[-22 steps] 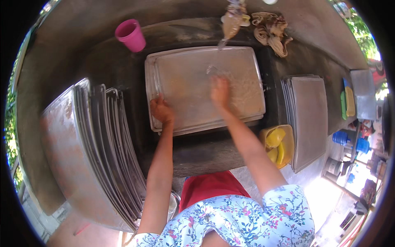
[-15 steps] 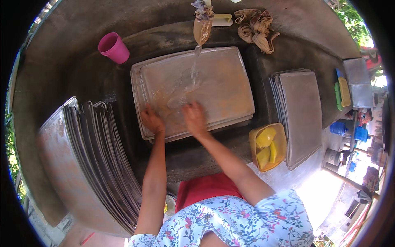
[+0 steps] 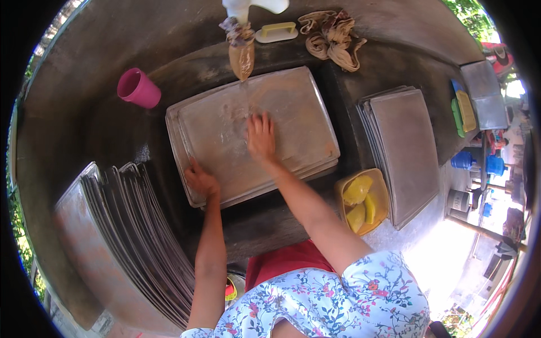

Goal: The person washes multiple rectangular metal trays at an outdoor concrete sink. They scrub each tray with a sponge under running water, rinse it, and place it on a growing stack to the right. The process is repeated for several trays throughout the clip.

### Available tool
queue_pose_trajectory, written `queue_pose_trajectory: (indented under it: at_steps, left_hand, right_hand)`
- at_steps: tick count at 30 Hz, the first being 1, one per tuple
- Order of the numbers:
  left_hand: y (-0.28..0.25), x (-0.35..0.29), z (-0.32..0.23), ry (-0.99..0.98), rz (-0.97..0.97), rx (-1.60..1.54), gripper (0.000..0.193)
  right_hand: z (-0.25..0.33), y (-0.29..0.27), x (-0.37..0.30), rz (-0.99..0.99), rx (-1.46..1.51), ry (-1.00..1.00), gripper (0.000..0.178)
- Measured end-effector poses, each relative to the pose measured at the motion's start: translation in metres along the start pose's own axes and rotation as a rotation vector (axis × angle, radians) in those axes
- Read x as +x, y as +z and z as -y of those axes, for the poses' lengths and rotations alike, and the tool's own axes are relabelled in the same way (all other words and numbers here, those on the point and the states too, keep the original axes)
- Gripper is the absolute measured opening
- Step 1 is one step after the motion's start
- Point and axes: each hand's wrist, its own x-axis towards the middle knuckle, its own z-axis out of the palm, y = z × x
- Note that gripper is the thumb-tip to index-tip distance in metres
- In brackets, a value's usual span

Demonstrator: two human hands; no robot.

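Note:
A wide, shallow metal tray (image 3: pixel 298 127) lies on top of at least one more like it in the dark basin, its surface wet. My left hand (image 3: pixel 202 181) is curled at its near left edge and seems to grip the rim. My right hand (image 3: pixel 261 138) lies flat on the tray's middle, fingers stretched toward the far side, holding nothing. Beyond it, a white tap (image 3: pixel 243 8) has a brownish cloth filter (image 3: pixel 241 53) tied on its mouth, hanging over the tray's far edge. Water runs from it onto the metal.
Several metal trays (image 3: pixel 127 225) stand on edge at the left; more trays (image 3: pixel 403 152) lean at the right. A yellow tub (image 3: pixel 363 200) holds yellow pieces. A pink cup (image 3: pixel 140 89), a white brush with a yellow handle (image 3: pixel 276 32) and crumpled brown cloth (image 3: pixel 335 42) sit along the back.
My right hand has moved farther up the tray and now lies flat. My left hand has slid nearer the left front corner. The view has shifted, showing more of the tap.

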Motion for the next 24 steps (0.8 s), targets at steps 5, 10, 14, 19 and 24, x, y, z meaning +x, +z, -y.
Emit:
queue_pose_trajectory:
  at_steps: [5, 10, 14, 19, 24]
  left_hand:
    - [0.004, -0.001, 0.003, -0.007, 0.016, -0.004, 0.053]
    - [0.004, 0.001, 0.004, -0.073, 0.069, 0.007, 0.053]
    - [-0.001, -0.001, 0.002, 0.034, -0.025, -0.018, 0.052]
    - [0.002, -0.003, 0.002, 0.006, 0.001, 0.008, 0.054]
    - [0.006, -0.003, 0.006, 0.019, 0.010, 0.047, 0.056]
  right_hand:
    - [-0.065, -0.050, -0.082, -0.252, -0.091, 0.248, 0.055]
    - [-0.160, -0.072, 0.042, -0.182, -0.302, 0.385, 0.061]
    - [-0.080, -0.037, 0.098, -0.133, -0.164, 0.214, 0.055]
    - [0.016, 0.016, 0.071, -0.013, 0.251, -0.356, 0.047]
    - [-0.076, -0.012, 0.090, -0.321, 0.378, 0.082, 0.034]
